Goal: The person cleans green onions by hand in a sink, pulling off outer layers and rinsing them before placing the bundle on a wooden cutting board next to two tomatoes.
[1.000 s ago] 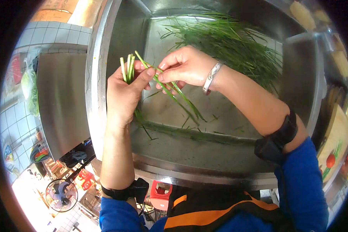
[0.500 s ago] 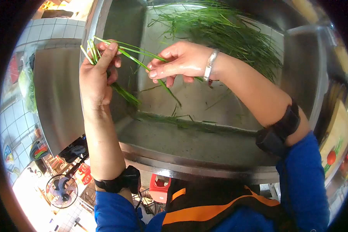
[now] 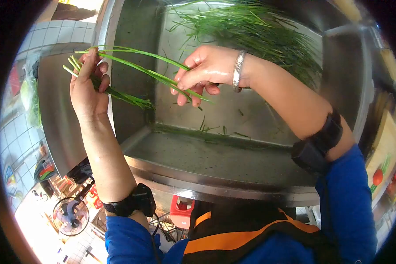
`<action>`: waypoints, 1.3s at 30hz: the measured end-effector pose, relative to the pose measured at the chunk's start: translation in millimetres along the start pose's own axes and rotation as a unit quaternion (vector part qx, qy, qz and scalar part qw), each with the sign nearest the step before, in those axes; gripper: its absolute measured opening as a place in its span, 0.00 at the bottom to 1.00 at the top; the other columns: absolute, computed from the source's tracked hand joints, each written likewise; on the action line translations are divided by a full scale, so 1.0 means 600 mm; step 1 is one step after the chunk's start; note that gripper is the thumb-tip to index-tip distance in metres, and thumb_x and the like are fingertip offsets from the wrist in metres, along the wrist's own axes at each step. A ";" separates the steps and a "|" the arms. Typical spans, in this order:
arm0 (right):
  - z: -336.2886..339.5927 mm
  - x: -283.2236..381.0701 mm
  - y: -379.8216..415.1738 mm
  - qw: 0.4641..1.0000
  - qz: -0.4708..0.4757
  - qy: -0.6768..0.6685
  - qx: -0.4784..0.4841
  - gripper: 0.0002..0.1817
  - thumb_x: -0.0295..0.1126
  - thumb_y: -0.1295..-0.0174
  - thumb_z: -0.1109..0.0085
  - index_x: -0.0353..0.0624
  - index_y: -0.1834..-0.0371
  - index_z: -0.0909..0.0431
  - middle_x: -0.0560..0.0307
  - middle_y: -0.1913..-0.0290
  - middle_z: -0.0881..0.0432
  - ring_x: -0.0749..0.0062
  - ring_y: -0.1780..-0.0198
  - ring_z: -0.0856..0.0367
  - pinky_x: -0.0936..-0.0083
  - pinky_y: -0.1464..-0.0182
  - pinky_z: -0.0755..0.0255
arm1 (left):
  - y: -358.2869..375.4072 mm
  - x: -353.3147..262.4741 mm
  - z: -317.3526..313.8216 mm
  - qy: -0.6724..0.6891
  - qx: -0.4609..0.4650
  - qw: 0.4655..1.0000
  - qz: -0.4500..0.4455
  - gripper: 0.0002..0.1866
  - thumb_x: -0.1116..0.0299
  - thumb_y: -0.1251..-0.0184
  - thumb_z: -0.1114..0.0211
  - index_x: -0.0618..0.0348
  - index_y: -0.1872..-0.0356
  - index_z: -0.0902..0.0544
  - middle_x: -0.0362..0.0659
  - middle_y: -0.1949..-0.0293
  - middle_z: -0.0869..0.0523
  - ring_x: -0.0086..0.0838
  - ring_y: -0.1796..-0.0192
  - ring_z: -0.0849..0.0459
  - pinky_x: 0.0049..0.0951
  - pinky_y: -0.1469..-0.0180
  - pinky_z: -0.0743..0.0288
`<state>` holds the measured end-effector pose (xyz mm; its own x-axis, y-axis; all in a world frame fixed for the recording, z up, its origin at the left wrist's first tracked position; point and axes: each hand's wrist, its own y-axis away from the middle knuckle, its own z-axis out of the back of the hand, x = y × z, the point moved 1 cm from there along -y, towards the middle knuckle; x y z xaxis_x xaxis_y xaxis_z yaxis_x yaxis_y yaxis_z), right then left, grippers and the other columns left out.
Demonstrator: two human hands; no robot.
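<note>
My left hand point(image 3: 89, 86) is closed around a small bunch of chives point(image 3: 130, 97), over the sink's left edge. Their pale ends poke out past the thumb, while the green blades trail down to the right. A few longer chive stalks point(image 3: 136, 50) stretch from the left fingertips across to my right hand point(image 3: 207, 72). That hand, wearing a silver bracelet point(image 3: 239, 70), pinches them near their green ends above the sink. Beyond it a large heap of wet chives point(image 3: 255, 31) lies at the back of the steel sink point(image 3: 246, 165).
Loose bits of chive point(image 3: 224, 130) are scattered on the sink floor and along its near side. Left of the sink is a steel surface point(image 3: 61, 114), with a plastic bag of greens point(image 3: 31, 103) beyond. A fan point(image 3: 70, 216) and a red stool point(image 3: 181, 211) stand below.
My left hand has moved left and slightly away from me with its chives, widening the gap between the hands. The right hand has shifted slightly, still pinching the stalks.
</note>
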<state>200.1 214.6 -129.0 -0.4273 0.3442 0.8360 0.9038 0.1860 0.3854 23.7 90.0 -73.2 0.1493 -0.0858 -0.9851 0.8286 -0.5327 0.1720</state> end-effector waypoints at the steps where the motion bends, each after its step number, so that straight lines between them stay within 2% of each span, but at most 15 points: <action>1: 0.001 -0.001 0.001 1.000 0.005 -0.002 -0.002 0.11 0.31 0.51 0.49 0.34 0.67 0.27 0.53 0.71 0.21 0.77 0.74 0.22 0.89 0.85 0.40 | -0.002 -0.002 0.004 -0.001 0.001 1.000 -0.001 0.08 0.70 0.45 0.43 0.62 0.66 0.27 0.37 0.73 0.28 0.17 0.75 0.32 0.11 0.87 0.52; 3: 0.000 -0.002 0.004 1.000 0.002 -0.012 -0.005 0.12 0.31 0.51 0.49 0.34 0.67 0.28 0.53 0.71 0.21 0.77 0.74 0.22 0.89 0.84 0.39 | -0.008 -0.007 0.014 0.026 0.003 1.000 -0.007 0.05 0.73 0.48 0.42 0.60 0.70 0.26 0.38 0.75 0.25 0.19 0.77 0.29 0.12 0.86 0.50; 9: 0.000 -0.002 0.011 0.999 -0.007 -0.046 -0.007 0.13 0.32 0.50 0.48 0.33 0.66 0.29 0.52 0.69 0.22 0.77 0.74 0.22 0.88 0.82 0.35 | -0.012 -0.004 0.019 0.055 0.027 0.998 -0.023 0.05 0.72 0.47 0.42 0.59 0.70 0.26 0.38 0.75 0.25 0.19 0.76 0.29 0.12 0.86 0.50; 13: 0.002 -0.011 0.012 0.998 -0.009 -0.064 -0.011 0.12 0.31 0.48 0.47 0.33 0.65 0.29 0.53 0.70 0.22 0.78 0.73 0.23 0.88 0.78 0.33 | -0.014 -0.007 0.021 0.049 0.010 0.999 -0.023 0.05 0.71 0.46 0.42 0.59 0.70 0.26 0.37 0.76 0.26 0.19 0.76 0.29 0.12 0.86 0.51; 23: -0.002 -0.029 0.012 0.997 0.004 -0.070 -0.013 0.11 0.30 0.48 0.46 0.33 0.64 0.28 0.55 0.70 0.22 0.82 0.72 0.25 0.87 0.73 0.32 | -0.016 -0.014 0.036 0.096 0.031 0.995 0.012 0.08 0.69 0.43 0.45 0.61 0.65 0.26 0.36 0.77 0.28 0.18 0.77 0.32 0.13 0.88 0.53; 29: -0.003 -0.031 0.014 0.999 0.011 -0.018 -0.037 0.17 0.33 0.48 0.46 0.33 0.57 0.31 0.55 0.67 0.22 0.78 0.70 0.24 0.85 0.74 0.31 | -0.011 -0.015 0.040 0.099 0.047 0.994 0.016 0.10 0.70 0.44 0.46 0.62 0.61 0.27 0.35 0.76 0.28 0.18 0.77 0.32 0.12 0.88 0.53; 32: -0.002 -0.036 0.010 0.998 0.032 -0.024 -0.051 0.22 0.35 0.48 0.46 0.35 0.52 0.34 0.55 0.62 0.23 0.77 0.65 0.24 0.85 0.76 0.31 | -0.012 -0.012 0.044 0.097 0.035 0.994 0.027 0.11 0.70 0.43 0.46 0.62 0.61 0.27 0.35 0.76 0.28 0.18 0.77 0.32 0.12 0.88 0.53; 34: 0.001 -0.045 0.003 0.996 0.052 0.000 -0.076 0.25 0.39 0.48 0.45 0.35 0.50 0.35 0.51 0.57 0.25 0.71 0.57 0.25 0.79 0.66 0.28 | -0.012 -0.007 0.046 0.091 0.029 0.995 0.028 0.11 0.69 0.43 0.47 0.62 0.61 0.27 0.35 0.76 0.28 0.18 0.77 0.32 0.12 0.89 0.53; 35: 0.002 -0.048 0.002 0.996 0.056 0.003 -0.074 0.25 0.39 0.48 0.45 0.35 0.50 0.35 0.51 0.57 0.25 0.71 0.57 0.25 0.79 0.66 0.28 | -0.011 -0.005 0.046 0.088 0.025 0.995 0.034 0.11 0.69 0.43 0.47 0.62 0.61 0.27 0.35 0.77 0.28 0.18 0.77 0.31 0.12 0.88 0.53; 36: 0.004 -0.051 0.002 0.971 0.064 0.184 -0.138 0.26 0.41 0.49 0.44 0.37 0.50 0.34 0.49 0.55 0.27 0.67 0.54 0.28 0.75 0.59 0.31 | -0.011 -0.007 0.044 0.084 0.021 0.996 0.037 0.11 0.68 0.43 0.47 0.62 0.60 0.27 0.35 0.77 0.28 0.18 0.78 0.31 0.12 0.88 0.53; 37: 0.004 -0.050 0.001 0.910 0.071 0.356 -0.199 0.27 0.43 0.50 0.44 0.38 0.50 0.34 0.48 0.53 0.28 0.62 0.51 0.30 0.72 0.52 0.33 | -0.008 -0.006 0.039 0.085 0.026 0.995 0.044 0.11 0.69 0.44 0.46 0.62 0.61 0.27 0.34 0.77 0.29 0.17 0.78 0.31 0.11 0.88 0.53; 38: 0.002 -0.050 -0.001 0.909 0.080 0.357 -0.199 0.27 0.43 0.50 0.44 0.38 0.50 0.34 0.48 0.53 0.28 0.62 0.51 0.30 0.72 0.52 0.33 | -0.005 -0.005 0.033 0.062 -0.004 0.997 0.046 0.11 0.69 0.45 0.46 0.62 0.61 0.27 0.34 0.78 0.29 0.17 0.78 0.31 0.11 0.88 0.52; 39: 0.001 -0.046 0.002 0.854 0.165 0.399 -0.290 0.27 0.44 0.53 0.43 0.38 0.53 0.32 0.45 0.53 0.29 0.57 0.53 0.29 0.71 0.50 0.35 | -0.003 -0.003 0.030 0.056 0.016 0.997 0.052 0.12 0.68 0.44 0.47 0.62 0.60 0.27 0.35 0.76 0.28 0.18 0.78 0.32 0.12 0.87 0.52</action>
<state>212.8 205.7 -151.6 -0.2046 -0.4900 0.8474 0.9304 -0.3664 0.0127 12.2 76.1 -72.1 0.2945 -0.0493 -0.9544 0.7878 -0.5528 0.2716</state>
